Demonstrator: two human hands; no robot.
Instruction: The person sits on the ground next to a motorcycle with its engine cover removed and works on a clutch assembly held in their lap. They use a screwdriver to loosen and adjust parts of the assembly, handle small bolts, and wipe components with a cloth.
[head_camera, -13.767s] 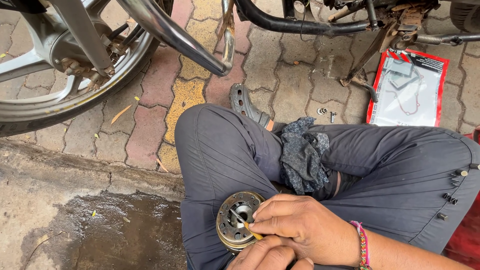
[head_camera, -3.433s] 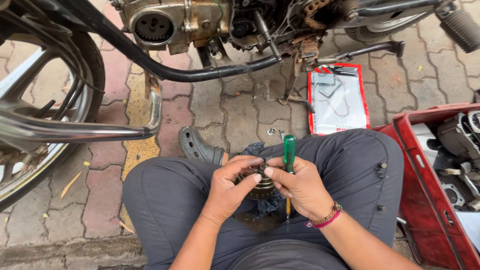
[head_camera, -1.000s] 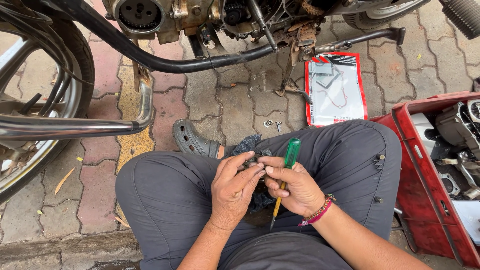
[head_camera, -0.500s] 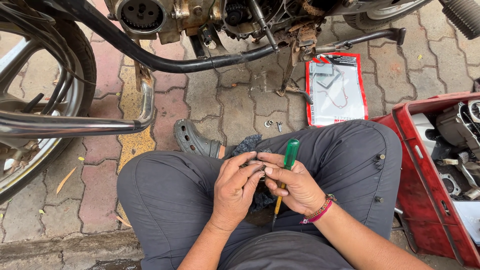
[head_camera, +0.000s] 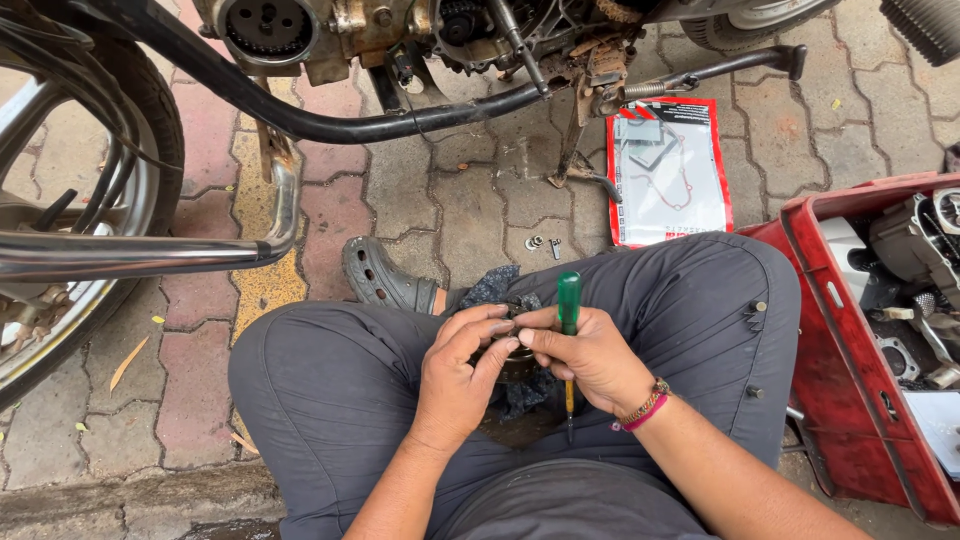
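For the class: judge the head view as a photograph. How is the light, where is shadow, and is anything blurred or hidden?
Head view: soft, even daylight, no glare; sharp throughout. Faint shade lies under the motorcycle frame. The left hand and right hand cover the round metal part; the green-handled screwdriver shows clearly.

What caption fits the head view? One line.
Seated person's left hand and right hand grip a round metal part, green-handled screwdriver alongside.

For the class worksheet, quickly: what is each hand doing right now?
Left hand: closed on the round metal engine part in the lap.
Right hand: holding the green-handled screwdriver, fingertips on the same part.
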